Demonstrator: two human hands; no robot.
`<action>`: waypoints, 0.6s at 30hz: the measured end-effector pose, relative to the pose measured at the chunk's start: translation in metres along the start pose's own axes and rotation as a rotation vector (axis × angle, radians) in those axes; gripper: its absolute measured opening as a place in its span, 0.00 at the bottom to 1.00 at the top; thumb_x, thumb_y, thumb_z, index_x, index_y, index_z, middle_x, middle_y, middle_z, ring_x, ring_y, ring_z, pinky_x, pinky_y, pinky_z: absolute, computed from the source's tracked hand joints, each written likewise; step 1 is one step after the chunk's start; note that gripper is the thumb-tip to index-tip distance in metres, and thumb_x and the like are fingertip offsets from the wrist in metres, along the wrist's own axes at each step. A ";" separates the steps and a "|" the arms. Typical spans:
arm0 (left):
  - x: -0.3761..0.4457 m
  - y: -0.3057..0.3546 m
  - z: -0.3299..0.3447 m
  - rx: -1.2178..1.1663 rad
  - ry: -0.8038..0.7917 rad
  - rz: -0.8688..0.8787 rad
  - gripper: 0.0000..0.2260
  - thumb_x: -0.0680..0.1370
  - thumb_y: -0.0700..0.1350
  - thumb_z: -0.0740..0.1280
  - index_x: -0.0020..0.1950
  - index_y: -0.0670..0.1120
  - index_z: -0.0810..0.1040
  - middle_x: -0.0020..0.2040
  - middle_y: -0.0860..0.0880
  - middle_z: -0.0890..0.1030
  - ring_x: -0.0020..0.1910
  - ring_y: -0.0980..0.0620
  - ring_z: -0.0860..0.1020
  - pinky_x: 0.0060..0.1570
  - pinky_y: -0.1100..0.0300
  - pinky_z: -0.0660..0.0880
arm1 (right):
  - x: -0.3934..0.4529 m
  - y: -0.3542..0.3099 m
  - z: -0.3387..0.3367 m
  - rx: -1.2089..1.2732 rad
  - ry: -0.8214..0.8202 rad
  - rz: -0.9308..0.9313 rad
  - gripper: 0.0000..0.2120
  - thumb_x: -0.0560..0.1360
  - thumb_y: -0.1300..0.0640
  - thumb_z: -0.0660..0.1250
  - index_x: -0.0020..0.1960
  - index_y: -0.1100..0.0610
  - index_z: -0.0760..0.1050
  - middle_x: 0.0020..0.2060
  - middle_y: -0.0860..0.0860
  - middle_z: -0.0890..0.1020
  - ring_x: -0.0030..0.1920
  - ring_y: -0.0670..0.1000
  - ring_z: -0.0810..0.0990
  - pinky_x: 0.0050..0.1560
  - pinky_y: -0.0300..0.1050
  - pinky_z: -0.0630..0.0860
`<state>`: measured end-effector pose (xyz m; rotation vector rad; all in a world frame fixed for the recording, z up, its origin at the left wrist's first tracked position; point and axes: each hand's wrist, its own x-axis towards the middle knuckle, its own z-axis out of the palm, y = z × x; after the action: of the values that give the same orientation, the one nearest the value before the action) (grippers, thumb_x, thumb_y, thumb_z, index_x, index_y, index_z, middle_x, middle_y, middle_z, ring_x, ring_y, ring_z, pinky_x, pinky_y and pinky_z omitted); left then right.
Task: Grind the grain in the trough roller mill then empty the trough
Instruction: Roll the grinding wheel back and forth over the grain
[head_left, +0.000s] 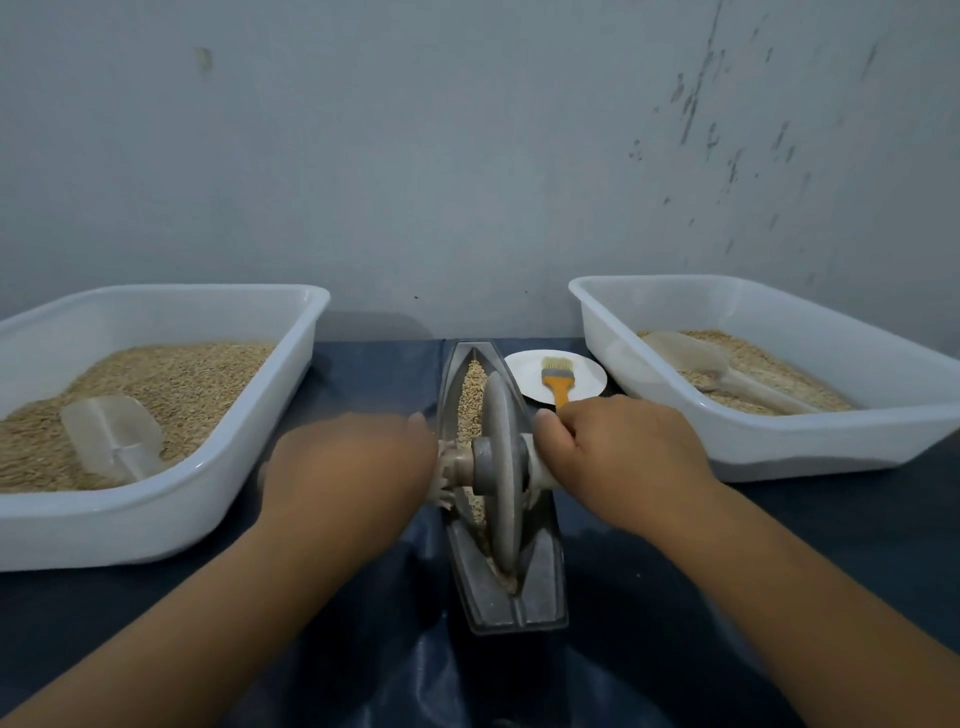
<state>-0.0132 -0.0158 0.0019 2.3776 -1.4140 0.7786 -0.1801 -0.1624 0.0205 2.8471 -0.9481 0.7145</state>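
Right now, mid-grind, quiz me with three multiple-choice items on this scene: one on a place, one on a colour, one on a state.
1. Where does the brush lie?
A. In the left tray
B. On the white plate beyond the trough
C. Inside the trough

2. What colour is the brush handle?
A. Orange
B. Green
C. Black

3. What is the right hand doing?
A. Resting flat on the table
B. Lifting a scoop
C. Gripping the roller wheel axle handle

Answers:
1 B: the brush rests on the plate, right of the trough's far end.
2 A: the handle is plainly orange.
3 C: its fingers curl round the handle right of the wheel; the left hand is motion-blurred at the other end.
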 end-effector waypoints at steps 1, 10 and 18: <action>-0.001 -0.001 -0.001 0.009 0.003 -0.002 0.23 0.76 0.56 0.36 0.31 0.51 0.63 0.26 0.53 0.66 0.24 0.55 0.64 0.26 0.60 0.60 | -0.001 0.000 0.000 -0.002 0.000 0.001 0.23 0.73 0.42 0.43 0.27 0.52 0.63 0.24 0.49 0.69 0.26 0.48 0.67 0.27 0.43 0.56; 0.048 -0.002 0.040 -0.084 -0.031 -0.184 0.18 0.80 0.49 0.44 0.37 0.47 0.68 0.29 0.52 0.66 0.28 0.50 0.65 0.33 0.58 0.67 | 0.063 0.005 0.042 -0.031 0.108 0.078 0.22 0.77 0.46 0.48 0.27 0.53 0.64 0.26 0.49 0.72 0.30 0.52 0.71 0.31 0.44 0.63; 0.029 -0.001 0.022 -0.100 0.001 -0.110 0.20 0.80 0.52 0.45 0.32 0.49 0.66 0.27 0.53 0.68 0.24 0.54 0.66 0.26 0.61 0.60 | 0.033 0.008 0.032 -0.038 0.067 0.042 0.22 0.76 0.44 0.44 0.28 0.50 0.63 0.26 0.48 0.70 0.29 0.52 0.71 0.30 0.44 0.63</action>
<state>0.0056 -0.0471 0.0005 2.3557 -1.2776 0.6655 -0.1484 -0.1930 0.0055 2.7593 -1.0027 0.7818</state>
